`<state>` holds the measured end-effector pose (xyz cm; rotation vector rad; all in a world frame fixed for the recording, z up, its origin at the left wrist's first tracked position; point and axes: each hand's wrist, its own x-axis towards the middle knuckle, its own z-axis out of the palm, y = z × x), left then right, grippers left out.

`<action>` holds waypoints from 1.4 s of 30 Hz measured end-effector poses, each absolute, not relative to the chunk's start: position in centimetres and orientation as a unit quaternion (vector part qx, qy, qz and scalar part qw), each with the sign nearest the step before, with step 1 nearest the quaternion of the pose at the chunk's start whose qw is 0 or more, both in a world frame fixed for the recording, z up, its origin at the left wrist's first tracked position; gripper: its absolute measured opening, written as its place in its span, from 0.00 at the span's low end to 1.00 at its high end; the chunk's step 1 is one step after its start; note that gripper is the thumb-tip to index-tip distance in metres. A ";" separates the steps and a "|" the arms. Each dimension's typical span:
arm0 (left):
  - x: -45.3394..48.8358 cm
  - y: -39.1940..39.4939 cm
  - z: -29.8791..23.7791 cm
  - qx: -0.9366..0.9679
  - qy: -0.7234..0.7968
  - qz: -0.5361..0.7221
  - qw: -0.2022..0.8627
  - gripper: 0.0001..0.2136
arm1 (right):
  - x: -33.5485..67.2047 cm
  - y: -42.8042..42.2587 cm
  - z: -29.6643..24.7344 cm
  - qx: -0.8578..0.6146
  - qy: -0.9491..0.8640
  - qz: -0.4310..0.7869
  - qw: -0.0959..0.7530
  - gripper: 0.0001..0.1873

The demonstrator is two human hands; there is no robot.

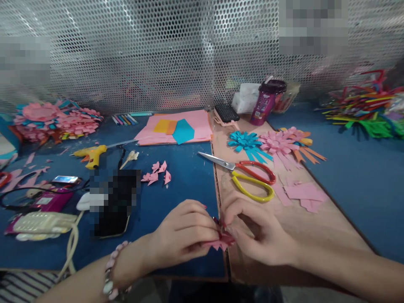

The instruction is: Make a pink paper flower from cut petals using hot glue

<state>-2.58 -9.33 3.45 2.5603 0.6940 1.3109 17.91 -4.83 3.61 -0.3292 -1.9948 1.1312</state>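
Near the table's front edge, my left hand (189, 229) is closed around a small pink paper piece with pointed edges (219, 244). My right hand (263, 231) pinches at the top of that piece, thumb and forefinger together; what lies between those fingertips is too small to make out. Scissors (235, 166) with one red and one yellow handle loop lie partly opened beyond my hands. Several small folded pink paper pieces (158, 172) rest on the blue tabletop to the left. Pink paper scraps (304, 193) lie to the right of the scissors.
A yellow glue gun (91, 155), a dark phone (115, 206) and a cable (72, 248) are at left. Pink paper sheets (198, 120) lie behind. Blue (243, 142) and pink paper flowers (279, 141), a purple cup (264, 103) and a tissue pack (246, 99) stand right of them.
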 end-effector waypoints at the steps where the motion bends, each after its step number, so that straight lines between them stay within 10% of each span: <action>1: -2.6 -9.3 3.5 0.862 0.233 0.440 0.091 0.05 | 17.9 -4.8 3.5 -0.131 -0.789 0.447 0.401 0.09; 42: -2.9 -9.4 3.5 0.866 0.228 0.436 0.086 0.06 | 18.2 -4.8 3.8 -0.136 -0.788 0.458 0.388 0.08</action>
